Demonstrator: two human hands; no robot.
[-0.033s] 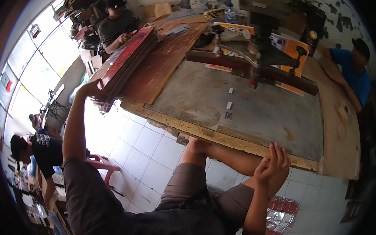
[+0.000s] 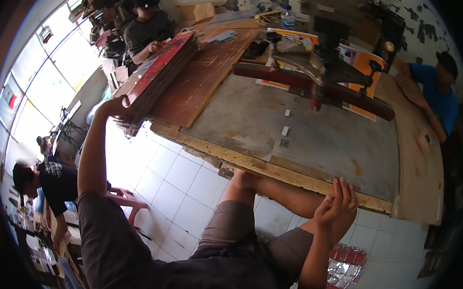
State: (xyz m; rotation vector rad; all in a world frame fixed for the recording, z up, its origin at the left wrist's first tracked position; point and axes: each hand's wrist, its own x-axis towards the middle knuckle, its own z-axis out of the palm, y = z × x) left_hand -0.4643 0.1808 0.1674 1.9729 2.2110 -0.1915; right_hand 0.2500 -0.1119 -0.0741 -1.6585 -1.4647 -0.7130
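At the near end of a stack of red printed sheets (image 2: 160, 70), my left hand (image 2: 117, 106) grips the corner, its thumb on the edge and its other fingers mostly hidden. My right hand (image 2: 338, 204) rests by the worn wooden front edge of the grey worktop (image 2: 231, 129), fingers stretched upward and holding nothing. Over the worktop stands a dark metal press (image 2: 318, 72) with a long red-brown crossbar. Two small white blocks, the nearer white block (image 2: 285, 131) and the farther white block (image 2: 287, 113), lie on the grey surface.
Orange printed sheets (image 2: 363, 84) lie behind the crossbar. A person in blue (image 2: 436, 99) is at the right, a person in dark grey (image 2: 148, 32) at the far left, another in black (image 2: 59, 183) lower left. A red stool (image 2: 129, 201) stands on the tiled floor.
The whole view has shifted very slightly, with the worktop a little lower and to the right. Both my hands keep their places.
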